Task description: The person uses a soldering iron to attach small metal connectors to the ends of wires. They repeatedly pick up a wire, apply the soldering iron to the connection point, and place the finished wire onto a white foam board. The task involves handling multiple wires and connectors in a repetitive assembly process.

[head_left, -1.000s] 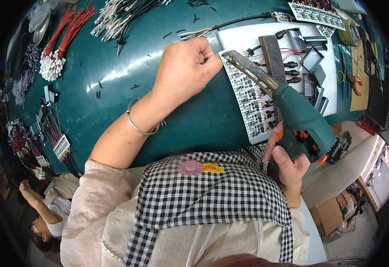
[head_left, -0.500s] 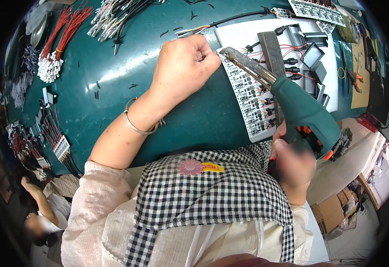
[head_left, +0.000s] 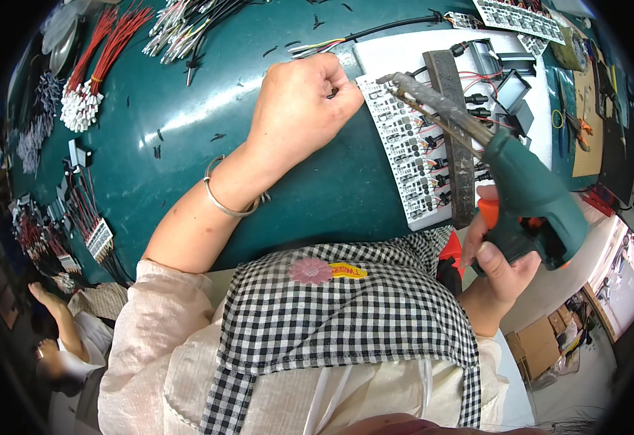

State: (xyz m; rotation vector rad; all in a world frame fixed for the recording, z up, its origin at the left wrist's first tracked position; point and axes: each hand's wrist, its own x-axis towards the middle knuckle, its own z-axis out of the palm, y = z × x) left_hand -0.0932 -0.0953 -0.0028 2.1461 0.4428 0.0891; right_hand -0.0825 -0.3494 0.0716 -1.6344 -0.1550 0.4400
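My right hand (head_left: 502, 274) has a loose grip on the handle of a green soldering gun (head_left: 541, 196) with an orange trigger; the thumb stands away from it. The gun's long metal barrel slants to the far left, and its darkened tip (head_left: 398, 81) is over the far end of a white circuit board panel (head_left: 407, 156). My left hand (head_left: 302, 101) is closed in a fist beside that panel's far left corner. A small dark bit shows between its fingers, too small to name. Across the wires by the panel lies a dark bar (head_left: 449, 130).
White foam (head_left: 396, 52) lies under the panel, with black housings (head_left: 512, 90) and wired connectors. Red wires (head_left: 106, 54) and multicoloured cables (head_left: 186, 29) lie at the far left. Black scraps (head_left: 217, 136) dot the green table. Another person's arm (head_left: 59, 315) shows at lower left.
The soldering gun has moved right, its tip shifting off the panel's far left corner. My right hand's grip has loosened, with the thumb now apart. The left fist has barely moved.
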